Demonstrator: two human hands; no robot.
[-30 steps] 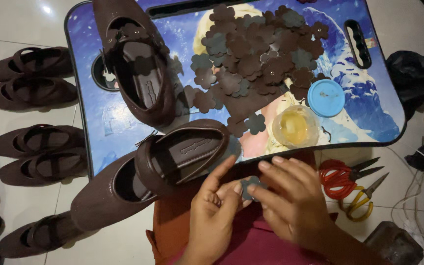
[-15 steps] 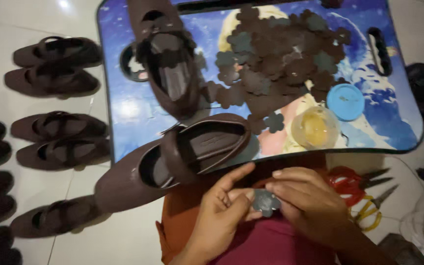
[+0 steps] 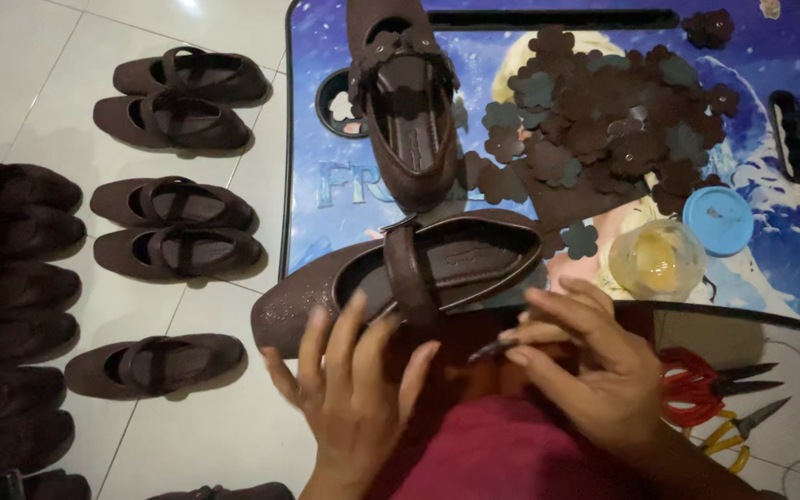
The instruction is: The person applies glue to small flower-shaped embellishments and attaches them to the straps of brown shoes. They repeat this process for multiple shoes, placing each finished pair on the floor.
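My left hand (image 3: 354, 389) is spread open, fingers apart, just below a dark brown strap shoe (image 3: 400, 273) lying across the near edge of a blue picture tray table (image 3: 326, 199). My right hand (image 3: 585, 370) pinches a small dark flower-shaped cutout (image 3: 491, 350), seen edge-on between fingers and thumb. A second brown shoe (image 3: 405, 102) with flowers on its strap stands upright on the tray. A pile of dark flower cutouts (image 3: 604, 130) covers the tray's middle.
A clear cup of yellowish glue (image 3: 656, 259) and its blue lid (image 3: 718, 220) sit at the tray's right. Red and yellow scissors (image 3: 715, 389) lie on the floor at right. Several pairs of brown shoes (image 3: 173, 231) line the white tile floor at left.
My left hand has let go of the flower cutout and opened toward the near shoe. My right hand now holds the cutout alone, turned on edge. The view shifted left.
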